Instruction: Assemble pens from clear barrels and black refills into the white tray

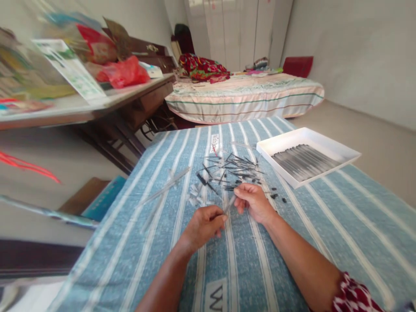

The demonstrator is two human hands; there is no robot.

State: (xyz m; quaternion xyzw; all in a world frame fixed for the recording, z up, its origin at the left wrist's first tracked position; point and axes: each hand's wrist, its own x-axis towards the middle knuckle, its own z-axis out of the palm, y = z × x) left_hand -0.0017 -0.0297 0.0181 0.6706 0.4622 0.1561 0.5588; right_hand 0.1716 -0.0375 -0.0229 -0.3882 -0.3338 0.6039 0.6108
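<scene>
My left hand (204, 225) and my right hand (255, 201) are held close together over a blue striped cloth (292, 242). Both pinch the ends of a thin clear tube (229, 203), which looks like a pen barrel. Just beyond my hands lies a loose pile of thin black pen refills (235, 170) with small black caps scattered to its right. A few small clear parts (196, 195) lie to the left of the pile. Longer clear tubes (167, 186) rest further left on the cloth.
A white tray (344, 151) holding a row of dark assembled pens sits at the right of the cloth. A cluttered wooden desk (97, 104) stands at the left. A bed (243, 95) with striped bedding lies behind, and bare floor to the right.
</scene>
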